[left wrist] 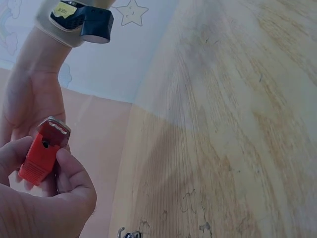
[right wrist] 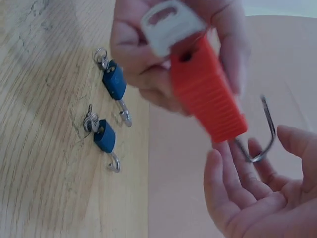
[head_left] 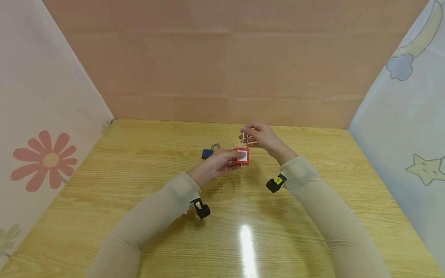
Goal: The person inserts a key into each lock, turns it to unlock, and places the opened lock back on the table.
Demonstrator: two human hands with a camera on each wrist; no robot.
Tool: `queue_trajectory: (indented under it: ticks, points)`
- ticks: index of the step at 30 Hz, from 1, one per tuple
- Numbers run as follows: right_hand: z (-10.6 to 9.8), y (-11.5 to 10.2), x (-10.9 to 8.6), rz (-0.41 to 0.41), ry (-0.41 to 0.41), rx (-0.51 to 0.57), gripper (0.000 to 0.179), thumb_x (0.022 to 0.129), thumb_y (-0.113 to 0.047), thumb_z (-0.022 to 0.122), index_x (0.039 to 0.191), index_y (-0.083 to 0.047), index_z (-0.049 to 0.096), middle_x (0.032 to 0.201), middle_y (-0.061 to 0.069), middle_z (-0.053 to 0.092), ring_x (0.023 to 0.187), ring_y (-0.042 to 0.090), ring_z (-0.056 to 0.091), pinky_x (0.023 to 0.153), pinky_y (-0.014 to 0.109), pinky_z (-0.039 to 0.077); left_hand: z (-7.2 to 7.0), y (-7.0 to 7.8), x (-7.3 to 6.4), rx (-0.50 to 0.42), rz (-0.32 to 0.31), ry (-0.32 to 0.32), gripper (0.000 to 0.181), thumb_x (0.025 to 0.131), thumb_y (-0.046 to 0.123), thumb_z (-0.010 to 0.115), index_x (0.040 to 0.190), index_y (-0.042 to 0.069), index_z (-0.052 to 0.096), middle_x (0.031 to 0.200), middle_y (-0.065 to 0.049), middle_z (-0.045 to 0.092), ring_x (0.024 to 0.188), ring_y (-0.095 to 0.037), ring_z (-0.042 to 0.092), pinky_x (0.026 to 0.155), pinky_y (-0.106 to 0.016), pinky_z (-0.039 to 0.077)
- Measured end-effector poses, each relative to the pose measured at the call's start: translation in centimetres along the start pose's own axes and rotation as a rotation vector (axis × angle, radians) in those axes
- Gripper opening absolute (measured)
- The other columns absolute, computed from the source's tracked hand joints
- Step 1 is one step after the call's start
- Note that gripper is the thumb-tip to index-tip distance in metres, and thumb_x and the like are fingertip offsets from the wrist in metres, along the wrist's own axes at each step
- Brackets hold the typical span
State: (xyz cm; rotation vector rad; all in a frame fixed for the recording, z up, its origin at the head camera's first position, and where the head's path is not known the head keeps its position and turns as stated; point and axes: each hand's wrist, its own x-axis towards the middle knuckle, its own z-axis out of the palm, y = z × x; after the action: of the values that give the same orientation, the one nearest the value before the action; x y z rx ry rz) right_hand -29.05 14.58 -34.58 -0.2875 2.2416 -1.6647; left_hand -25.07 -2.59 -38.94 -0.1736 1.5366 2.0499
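A red padlock (right wrist: 208,94) with a white label is held up off the table between the thumb and fingers of my left hand (head_left: 219,163). From its bottom sticks a silver key (right wrist: 166,29). The padlock's long shackle (right wrist: 255,159) is open, with one leg free of the body, as the right wrist view shows. My right hand (head_left: 262,137) is around the shackle, fingers spread and loosely bent behind it, the thumb tip close to the curve. Past the left hand, a blue padlock (head_left: 207,154) lies on the table, partly hidden by that hand in the head view.
Two blue padlocks show in the right wrist view, an upper one (right wrist: 114,82) and a lower one (right wrist: 104,136), with open shackles and keys on rings. The wooden table (head_left: 218,246) meets a plain back wall (head_left: 229,73) and patterned side walls.
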Motion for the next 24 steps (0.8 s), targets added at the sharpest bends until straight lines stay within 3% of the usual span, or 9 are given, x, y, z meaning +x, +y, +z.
queue_trajectory:
  ticks: [7, 12, 17, 21, 24]
  points:
    - [0.2, -0.6, -0.5, 0.008, -0.045, 0.096, 0.043, 0.104, -0.021, 0.044, 0.137, 0.006, 0.038, 0.136, 0.028, 0.05, 0.119, 0.033, 0.059, 0.097, 0.041, 0.05, -0.3, 0.0, 0.0, 0.005, 0.008, 0.006, 0.032, 0.094, 0.011, 0.063, 0.121, -0.004, 0.055, 0.092, -0.006, 0.064, 0.075, -0.013, 0.062, 0.069, -0.022, 0.053]
    - [-0.4, -0.2, -0.6, 0.014, -0.053, 0.181, 0.042, 0.103, -0.007, 0.041, 0.143, 0.004, 0.036, 0.139, 0.029, 0.047, 0.111, 0.022, 0.063, 0.095, 0.034, 0.051, -0.4, 0.2, 0.0, -0.012, 0.01, 0.021, 0.033, 0.094, 0.012, 0.063, 0.121, -0.004, 0.055, 0.094, -0.006, 0.064, 0.077, -0.014, 0.063, 0.069, -0.022, 0.053]
    - [-1.2, 0.6, -0.6, 0.029, -0.05, 0.25, 0.043, 0.103, -0.005, 0.042, 0.144, 0.004, 0.036, 0.135, 0.028, 0.051, 0.097, 0.011, 0.067, 0.088, 0.027, 0.054, -0.4, 0.2, -0.1, -0.002, 0.01, 0.015, 0.033, 0.095, 0.013, 0.063, 0.122, -0.004, 0.055, 0.094, -0.006, 0.064, 0.078, -0.015, 0.062, 0.069, -0.022, 0.052]
    - [-1.4, 1.0, -0.8, 0.045, -0.045, 0.257, 0.043, 0.102, -0.004, 0.044, 0.144, 0.005, 0.037, 0.131, 0.026, 0.053, 0.092, 0.01, 0.067, 0.084, 0.027, 0.055, -0.3, 0.3, -0.2, 0.03, 0.006, 0.009, 0.032, 0.095, 0.012, 0.062, 0.122, -0.004, 0.054, 0.094, -0.006, 0.063, 0.078, -0.014, 0.062, 0.07, -0.022, 0.052]
    - [-1.6, 1.0, -0.9, 0.066, -0.036, 0.217, 0.042, 0.104, -0.009, 0.043, 0.144, 0.003, 0.038, 0.135, 0.025, 0.05, 0.1, 0.017, 0.066, 0.086, 0.03, 0.055, -0.3, 0.3, -0.2, 0.051, 0.004, 0.003, 0.03, 0.095, 0.012, 0.062, 0.12, -0.003, 0.055, 0.094, -0.006, 0.063, 0.079, -0.015, 0.062, 0.072, -0.023, 0.051]
